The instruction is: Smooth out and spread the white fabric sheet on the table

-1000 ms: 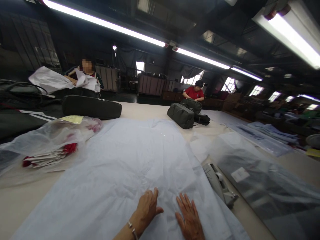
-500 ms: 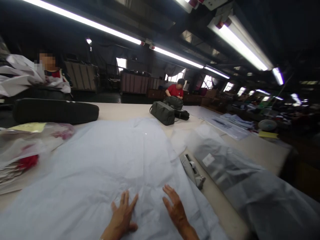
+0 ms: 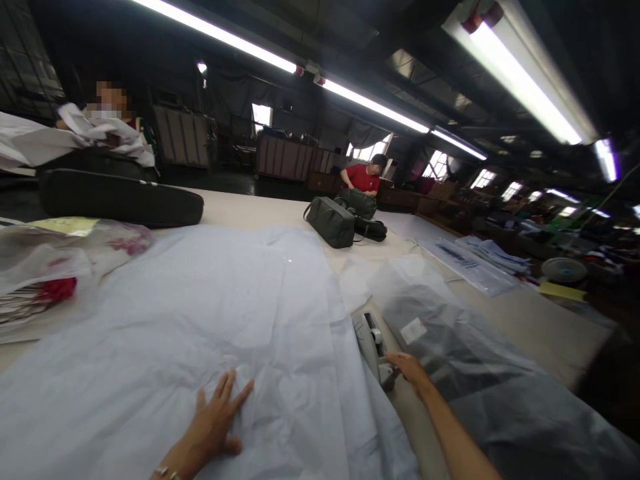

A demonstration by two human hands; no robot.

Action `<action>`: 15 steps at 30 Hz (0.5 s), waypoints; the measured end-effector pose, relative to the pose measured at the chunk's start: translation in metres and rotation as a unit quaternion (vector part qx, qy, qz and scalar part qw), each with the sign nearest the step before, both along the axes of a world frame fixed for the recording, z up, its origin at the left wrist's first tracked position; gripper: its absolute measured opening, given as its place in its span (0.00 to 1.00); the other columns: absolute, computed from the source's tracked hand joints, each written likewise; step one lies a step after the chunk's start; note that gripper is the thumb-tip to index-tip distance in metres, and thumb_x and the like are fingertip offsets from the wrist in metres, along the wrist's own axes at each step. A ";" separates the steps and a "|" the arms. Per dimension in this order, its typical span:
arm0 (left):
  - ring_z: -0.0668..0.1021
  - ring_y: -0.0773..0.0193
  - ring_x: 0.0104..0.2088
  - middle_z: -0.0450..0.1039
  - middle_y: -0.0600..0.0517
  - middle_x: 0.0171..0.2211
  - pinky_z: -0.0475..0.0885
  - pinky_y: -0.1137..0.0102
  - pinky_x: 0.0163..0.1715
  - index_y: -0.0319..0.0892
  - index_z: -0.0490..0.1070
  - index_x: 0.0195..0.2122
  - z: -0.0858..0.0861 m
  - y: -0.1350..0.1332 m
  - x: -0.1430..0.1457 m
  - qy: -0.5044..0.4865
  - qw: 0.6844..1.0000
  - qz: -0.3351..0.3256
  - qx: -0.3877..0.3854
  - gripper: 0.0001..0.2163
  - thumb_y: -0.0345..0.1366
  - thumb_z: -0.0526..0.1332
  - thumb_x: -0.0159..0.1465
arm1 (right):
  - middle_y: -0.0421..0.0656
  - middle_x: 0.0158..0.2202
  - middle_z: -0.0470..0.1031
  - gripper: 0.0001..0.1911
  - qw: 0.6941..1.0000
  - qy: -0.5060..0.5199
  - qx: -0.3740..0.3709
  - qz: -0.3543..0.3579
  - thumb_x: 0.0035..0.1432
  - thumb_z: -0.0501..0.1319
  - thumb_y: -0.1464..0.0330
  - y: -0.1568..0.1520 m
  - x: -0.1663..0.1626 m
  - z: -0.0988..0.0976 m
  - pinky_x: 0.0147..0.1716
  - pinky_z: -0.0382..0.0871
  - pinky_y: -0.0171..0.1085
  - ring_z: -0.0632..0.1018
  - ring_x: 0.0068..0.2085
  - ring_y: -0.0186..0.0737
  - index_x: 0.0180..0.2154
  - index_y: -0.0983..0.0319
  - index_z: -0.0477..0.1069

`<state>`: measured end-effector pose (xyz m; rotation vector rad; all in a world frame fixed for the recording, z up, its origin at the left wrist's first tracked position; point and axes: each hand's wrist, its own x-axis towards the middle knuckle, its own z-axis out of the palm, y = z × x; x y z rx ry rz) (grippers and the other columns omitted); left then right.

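Note:
A large sheet of white tissue paper (image 3: 215, 320) lies spread over the table in front of me. My left hand (image 3: 216, 421) rests flat on its near part, fingers apart. My right hand (image 3: 410, 368) is off the sheet, at the near end of a grey tape dispenser (image 3: 371, 341) that lies just past the paper's right edge. Its fingers touch or nearly touch the dispenser; a grip cannot be made out.
Clear plastic bags over dark goods (image 3: 465, 353) lie at the right. A plastic bag with red-and-white items (image 3: 45, 280) sits at the left, a long dark case (image 3: 120, 199) behind it. Green bags (image 3: 333, 221) stand farther back, where two other people work.
My right hand has left the tissue paper and moved right to the tape dispenser. My left hand has slid a little left, still flat on the sheet.

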<state>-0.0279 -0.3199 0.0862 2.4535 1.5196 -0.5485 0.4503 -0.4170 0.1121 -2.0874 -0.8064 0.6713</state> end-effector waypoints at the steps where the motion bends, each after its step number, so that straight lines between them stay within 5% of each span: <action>1: 0.46 0.45 0.69 0.39 0.37 0.70 0.48 0.39 0.60 0.58 0.46 0.67 -0.002 0.000 -0.001 -0.005 1.000 -0.001 0.001 0.49 0.35 0.70 0.46 | 0.41 0.19 0.72 0.18 1.000 0.007 0.000 0.007 0.38 0.62 0.52 0.001 0.000 0.000 0.28 0.66 0.37 0.72 0.26 0.39 0.19 0.61 0.73; 10: 0.44 0.43 0.69 0.37 0.37 0.70 0.45 0.38 0.60 0.56 0.47 0.67 -0.009 0.001 -0.006 -0.033 0.999 -0.002 -0.003 0.48 0.37 0.70 0.46 | 0.39 0.21 0.70 0.20 0.999 -0.002 0.054 -0.005 0.39 0.60 0.49 -0.021 -0.002 0.019 0.31 0.67 0.37 0.71 0.28 0.38 0.21 0.59 0.68; 15: 0.46 0.43 0.69 0.39 0.35 0.69 0.46 0.38 0.61 0.56 0.48 0.67 0.002 -0.002 -0.004 -0.036 0.999 0.003 -0.009 0.50 0.35 0.72 0.46 | 0.37 0.18 0.66 0.21 0.997 0.064 0.026 -0.025 0.36 0.60 0.48 -0.050 -0.012 -0.007 0.24 0.69 0.38 0.68 0.19 0.34 0.21 0.58 0.66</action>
